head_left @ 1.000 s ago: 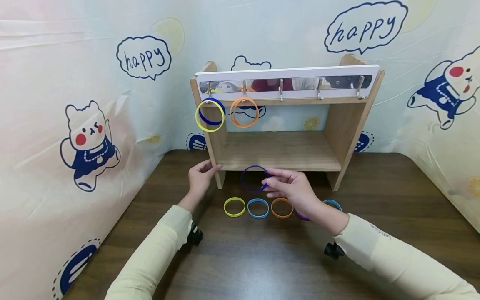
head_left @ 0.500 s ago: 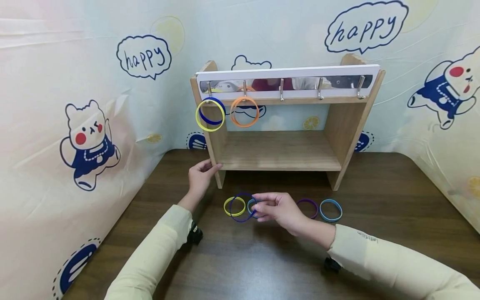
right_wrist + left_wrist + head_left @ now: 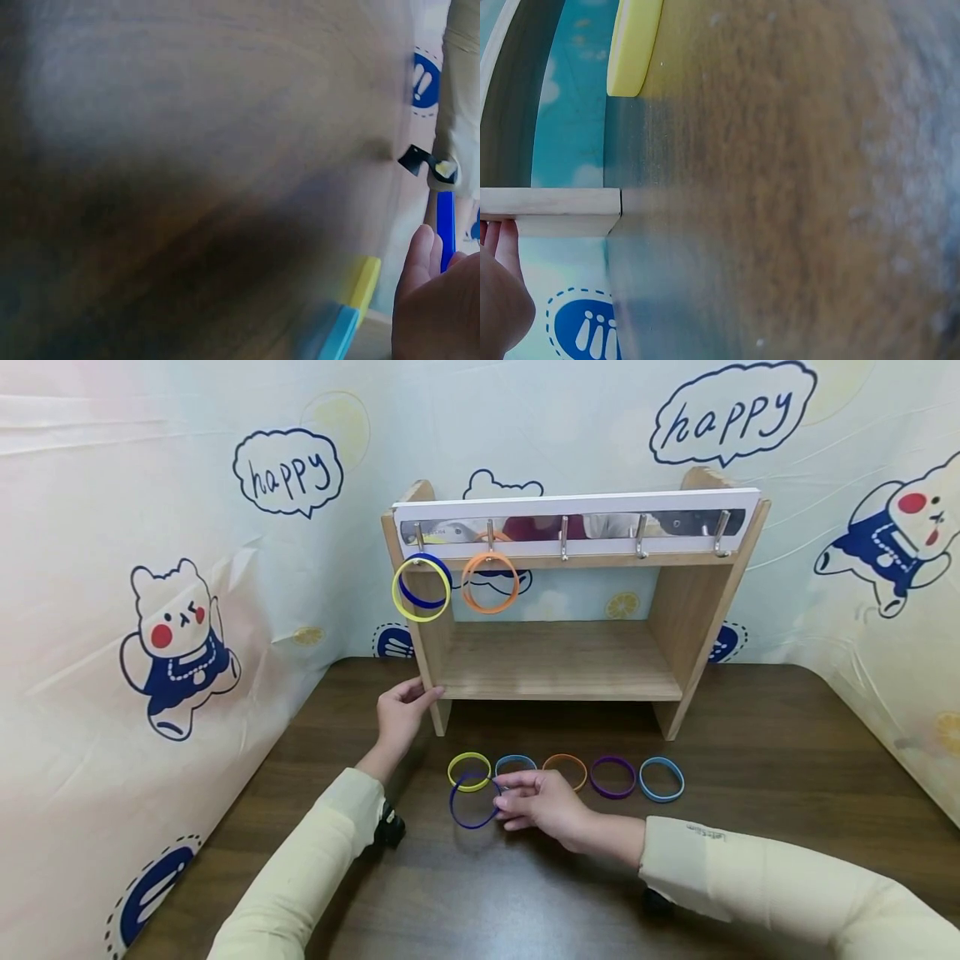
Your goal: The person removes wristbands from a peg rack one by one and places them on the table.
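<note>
My right hand [image 3: 543, 810] pinches a dark blue silicone wristband [image 3: 474, 827] by its right edge, held above the table near the front of the row. In the right wrist view the blue wristband [image 3: 446, 225] shows beside the fingers. On the table lie wristbands in a row: yellow [image 3: 451, 772], light blue [image 3: 516, 758] partly behind my hand, orange [image 3: 566, 757], purple [image 3: 612, 795] and another light blue [image 3: 662, 798]. My left hand [image 3: 400, 718] grips the left side panel of the wooden shelf [image 3: 558, 664], low down, thumb at its front edge.
A hook rail [image 3: 517, 507] with several metal hooks spans the shelf's top. From the leftmost hook hang a yellow wristband [image 3: 395, 597] and a dark blue one [image 3: 423, 604]; orange wristbands [image 3: 489, 610] hang on the second. Behind stands a printed curtain [image 3: 570, 435].
My right hand has moved down, left and towards me with the dark blue wristband, uncovering the orange, purple and right-hand light blue wristbands. My left hand stays on the shelf.
</note>
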Demonstrator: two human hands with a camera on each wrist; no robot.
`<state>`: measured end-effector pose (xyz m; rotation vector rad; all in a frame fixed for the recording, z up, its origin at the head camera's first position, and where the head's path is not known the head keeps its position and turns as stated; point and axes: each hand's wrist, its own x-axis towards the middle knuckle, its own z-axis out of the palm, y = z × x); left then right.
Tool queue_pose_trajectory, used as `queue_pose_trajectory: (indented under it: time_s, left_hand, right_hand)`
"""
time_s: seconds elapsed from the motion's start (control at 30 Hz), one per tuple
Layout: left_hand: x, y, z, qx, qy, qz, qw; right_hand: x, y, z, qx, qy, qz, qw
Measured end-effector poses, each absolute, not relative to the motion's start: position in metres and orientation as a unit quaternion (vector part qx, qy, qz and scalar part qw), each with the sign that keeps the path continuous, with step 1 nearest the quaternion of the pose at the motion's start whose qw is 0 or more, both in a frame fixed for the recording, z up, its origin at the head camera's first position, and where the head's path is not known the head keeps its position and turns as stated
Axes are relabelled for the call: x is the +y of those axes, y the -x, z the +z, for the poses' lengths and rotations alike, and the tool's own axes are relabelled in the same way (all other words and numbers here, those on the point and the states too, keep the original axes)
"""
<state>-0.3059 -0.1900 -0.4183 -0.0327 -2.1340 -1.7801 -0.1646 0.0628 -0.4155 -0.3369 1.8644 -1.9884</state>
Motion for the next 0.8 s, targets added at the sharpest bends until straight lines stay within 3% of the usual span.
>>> queue_pose_trajectory:
  time_s: [0.8]
  left_hand:
    - [-0.189,0.304,-0.417,-0.756,0.014,-0.627,0.185]
  right_hand:
    - [0.04,0.165,-0.431,0.663,0.079,-0.709,0.227]
